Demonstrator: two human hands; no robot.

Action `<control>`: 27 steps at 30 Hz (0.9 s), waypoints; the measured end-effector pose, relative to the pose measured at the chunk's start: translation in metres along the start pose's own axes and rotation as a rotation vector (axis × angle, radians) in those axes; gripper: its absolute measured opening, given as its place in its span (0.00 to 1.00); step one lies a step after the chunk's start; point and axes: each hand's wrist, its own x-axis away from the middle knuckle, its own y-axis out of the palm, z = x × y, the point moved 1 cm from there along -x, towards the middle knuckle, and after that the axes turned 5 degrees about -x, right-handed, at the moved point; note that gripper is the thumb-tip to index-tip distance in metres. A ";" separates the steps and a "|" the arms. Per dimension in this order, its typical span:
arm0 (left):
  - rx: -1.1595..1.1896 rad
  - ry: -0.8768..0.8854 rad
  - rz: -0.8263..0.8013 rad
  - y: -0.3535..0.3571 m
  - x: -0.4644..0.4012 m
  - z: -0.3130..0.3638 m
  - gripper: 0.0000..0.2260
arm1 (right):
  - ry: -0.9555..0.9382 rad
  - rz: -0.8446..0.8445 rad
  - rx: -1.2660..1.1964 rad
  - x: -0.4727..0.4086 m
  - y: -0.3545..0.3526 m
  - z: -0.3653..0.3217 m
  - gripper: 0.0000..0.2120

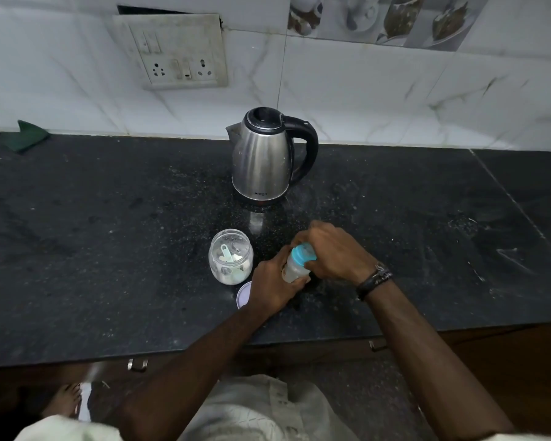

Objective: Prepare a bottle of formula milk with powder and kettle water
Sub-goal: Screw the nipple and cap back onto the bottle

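Bottle (295,270): on the bench (109,249) beside the open powder jar (230,257); likely light, smooth plastic — prone to slip.
Left hand (272,289): wrapped round the body.
Right hand (333,251): curled over the blue cap (303,254) — best twisting hold.

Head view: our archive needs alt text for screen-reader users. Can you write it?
Two hands hold a baby bottle over a black counter: the left hand grips its body, the right hand its blue cap. An open jar with powder and a scoop stands left of it, a steel kettle behind.
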 end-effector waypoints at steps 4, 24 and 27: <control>0.021 0.000 0.000 0.000 0.003 0.002 0.30 | -0.021 -0.052 0.046 -0.003 0.002 -0.004 0.23; -0.052 -0.032 -0.018 0.003 0.002 0.000 0.30 | 0.198 0.050 0.226 -0.002 0.001 -0.009 0.31; -0.019 -0.026 -0.001 0.002 0.003 0.004 0.28 | 0.119 -0.057 0.167 -0.003 0.003 -0.007 0.26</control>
